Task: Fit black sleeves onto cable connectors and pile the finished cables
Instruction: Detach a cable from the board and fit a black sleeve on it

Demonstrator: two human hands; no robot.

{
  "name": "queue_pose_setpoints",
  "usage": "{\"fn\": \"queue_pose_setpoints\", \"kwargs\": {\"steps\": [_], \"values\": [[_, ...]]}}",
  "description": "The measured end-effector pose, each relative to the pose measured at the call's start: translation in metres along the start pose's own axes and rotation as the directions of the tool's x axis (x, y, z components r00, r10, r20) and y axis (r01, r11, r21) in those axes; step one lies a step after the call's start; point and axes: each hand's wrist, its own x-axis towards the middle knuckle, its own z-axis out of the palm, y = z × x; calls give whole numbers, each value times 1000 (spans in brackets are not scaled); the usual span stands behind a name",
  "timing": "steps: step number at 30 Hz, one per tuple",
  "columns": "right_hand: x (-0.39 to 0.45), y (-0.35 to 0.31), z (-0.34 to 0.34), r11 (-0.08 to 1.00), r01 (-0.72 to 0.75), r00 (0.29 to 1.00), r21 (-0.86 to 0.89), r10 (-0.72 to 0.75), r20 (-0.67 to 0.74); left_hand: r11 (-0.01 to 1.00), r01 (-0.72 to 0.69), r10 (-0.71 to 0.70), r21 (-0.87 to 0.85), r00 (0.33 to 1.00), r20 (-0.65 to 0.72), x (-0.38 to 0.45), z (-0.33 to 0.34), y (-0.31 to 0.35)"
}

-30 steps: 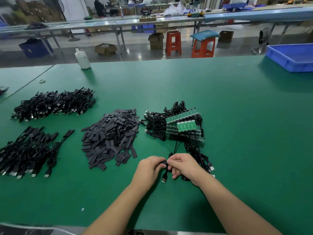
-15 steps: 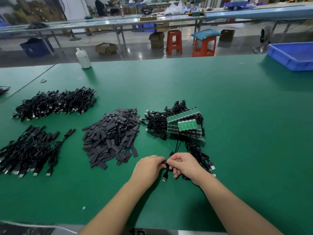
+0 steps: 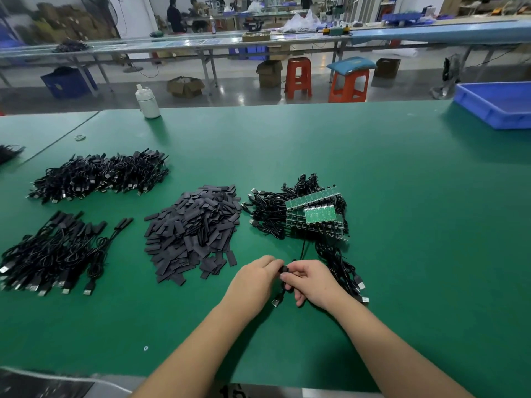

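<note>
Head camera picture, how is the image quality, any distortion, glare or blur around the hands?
Head view: wide-angle bending curves the green table at its far edge; the shiny floor behind shows glare spots; left hand and right hand are sharp, but the small black piece pinched between them is too dark to resolve; the background workers are soft.

both hands point(image 3: 287, 278) pinch a black cable point(image 3: 283, 293) beside the sleeve heap point(image 3: 192, 231).

Nothing here reads clearly. Dark marks sit on the table edge point(image 3: 235, 391) below the hands, too cut off to decipher.
</note>
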Motion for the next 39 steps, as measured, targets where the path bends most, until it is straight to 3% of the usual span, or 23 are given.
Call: {"fn": "queue_pose_setpoints", "kwargs": {"steps": [2,4,6,9,10,12,14,16,19,22,24,25,27,29,32,34,36,39], "values": [[-4,-12,-5,998,38,998,-56,-41,-37,994,-6,-7,-107,992,-122,1,-6,5],[-9,-28,-12,996,85,994,-37,-88,-71,928,101,-188,-359,958,-215,3,-16,15],[-14,-44,-19,990,128,988,66,-121,-100,660,252,-415,-707,908,-64,7,-24,28],[-20,-66,-23,946,180,981,269,-151,-124,133,324,-399,-937,883,249,7,-29,49],[-22,-72,-23,926,190,979,327,-156,-129,35,320,-356,-947,889,287,6,-29,56],[-23,-82,-20,877,183,981,444,-129,-148,-33,302,-259,-953,918,300,3,-27,68],[-22,-88,-15,818,166,982,551,-87,-166,6,279,-222,-960,937,270,2,-24,74],[-20,-90,-11,775,173,980,608,-76,-182,41,277,-275,-960,927,256,3,-23,74],[-15,-88,-5,773,246,960,585,-113,-255,65,305,-332,-950,904,268,0,-28,66],[-9,-80,-1,938,278,927,205,-206,-314,126,334,-402,-934,878,260,-5,-44,43],[-9,-69,3,957,235,939,-171,-269,-216,211,358,-495,-909,842,216,-9,-60,14],[-9,-60,6,885,224,947,-409,-297,-123,268,383,-550,-884,814,186,-11,-69,-4],[-10,-38,15,561,279,945,-780,-305,119,420,477,-663,-772,742,98,-19,-89,-47],[-12,-19,23,323,355,926,-877,-246,285,532,574,-750,-623,661,-31,-31,-107,-93],[-12,-9,25,271,358,924,-894,-242,296,563,708,-822,-426,535,-196,-56,-122,-160],[-13,-12,22,260,337,924,-905,-275,265,532,799,-845,-280,478,-240,-72,-126,-197],[-14,-15,21,259,320,927,-911,-286,244,498,852,-865,-163,473,-169,-84,-125,-223],[-17,-19,17,281,302,933,-911,-283,221,548,836,-833,33,549,-71,-94,-119,-241]]}}
